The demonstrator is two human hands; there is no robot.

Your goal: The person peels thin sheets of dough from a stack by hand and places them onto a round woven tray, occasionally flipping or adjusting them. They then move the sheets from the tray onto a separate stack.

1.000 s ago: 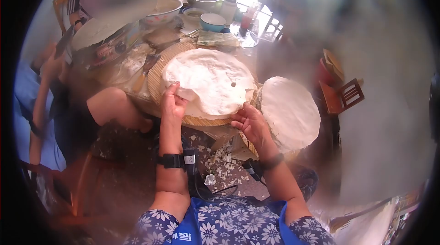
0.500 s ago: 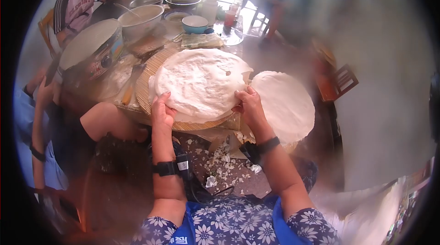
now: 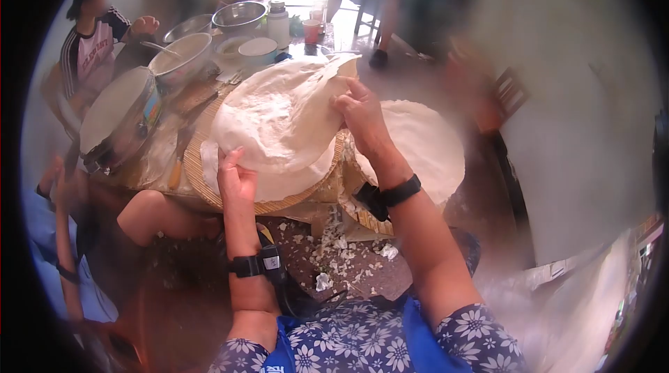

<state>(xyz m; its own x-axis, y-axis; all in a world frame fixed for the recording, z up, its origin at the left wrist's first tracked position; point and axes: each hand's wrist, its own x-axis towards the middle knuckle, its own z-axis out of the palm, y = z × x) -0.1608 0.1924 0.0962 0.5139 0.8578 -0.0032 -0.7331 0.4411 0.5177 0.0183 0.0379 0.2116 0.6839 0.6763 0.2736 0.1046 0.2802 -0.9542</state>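
Note:
A large, thin, pale dough sheet (image 3: 268, 115) lies over another sheet on a round woven mat (image 3: 198, 176). My left hand (image 3: 237, 179) pinches its near left edge, fingers closed. My right hand (image 3: 359, 111) grips the right edge and holds it raised, so that side of the sheet is lifted and folded. A second round dough sheet (image 3: 421, 150) lies to the right, partly behind my right forearm.
Behind the mat are a steel bowl (image 3: 239, 16), a pale bowl (image 3: 258, 50), a white bottle (image 3: 278, 26) and a red cup (image 3: 311, 30). Large basins (image 3: 115, 111) stand left. A person (image 3: 90, 45) sits back left; another's arm shows at left.
My right hand has moved up and away, lifting the right side of the sheet. My left hand has shifted slightly left. The view has shifted, and the seated person's hand is raised.

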